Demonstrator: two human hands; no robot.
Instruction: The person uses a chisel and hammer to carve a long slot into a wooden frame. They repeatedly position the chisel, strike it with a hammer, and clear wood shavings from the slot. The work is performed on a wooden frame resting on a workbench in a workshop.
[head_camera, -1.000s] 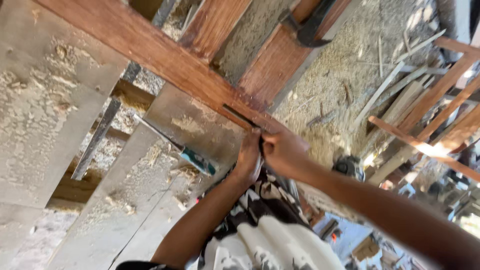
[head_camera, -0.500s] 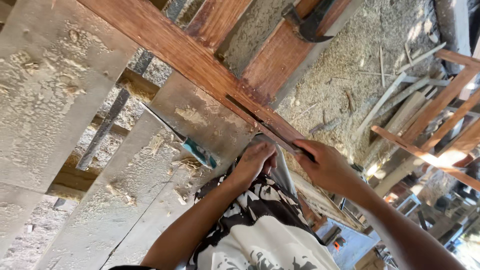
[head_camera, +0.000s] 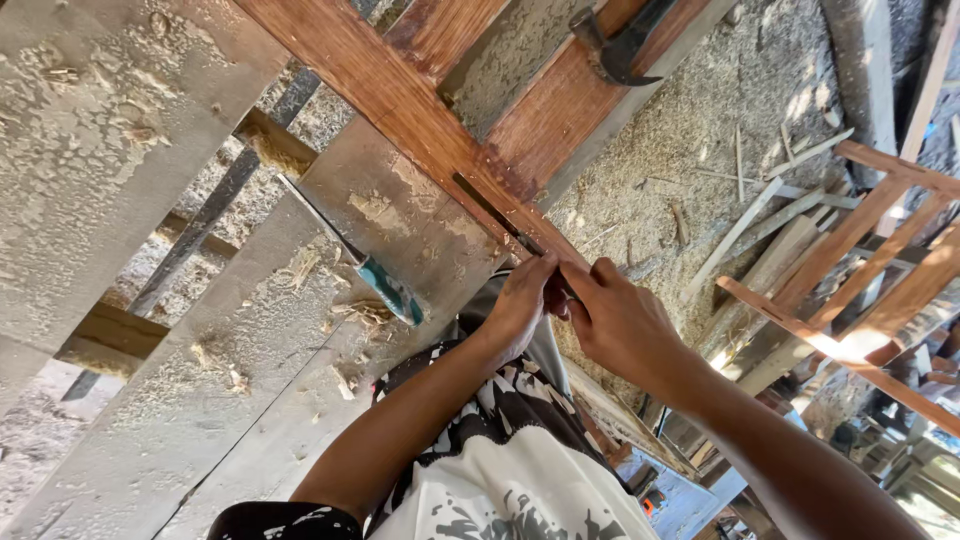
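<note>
1. Moved closer together since half a second before: left hand (head_camera: 520, 305) and right hand (head_camera: 615, 320), fingertips now meeting at the lower end of the slot (head_camera: 492, 212); a thin blade visible between them earlier, now mostly hidden.
2. Pinched together at the frame's edge, fingers of both hands curled and closed on something small and dark; impossible to tell exactly what from this view.
3. Cut into the reddish-brown wooden frame (head_camera: 400, 95): a narrow, dark, straight-sided slot, long axis along the rail, running from upper left to lower right toward the hands.
4. Laid across the grey workbench planks (head_camera: 130, 150), frame's long rail running diagonally from the top edge toward the bench's near edge, two shorter rails branching off to the upper right.
5. Rested on the plank just left of the hands: a chisel with a teal handle (head_camera: 385, 288), blade pointing up and left, handle toward the bench's near edge.
6. Lay on a branching rail near the top: a claw hammer (head_camera: 615, 45).
7. Scattered over the planks and ground: sawdust and shavings (head_camera: 300, 265).
</note>
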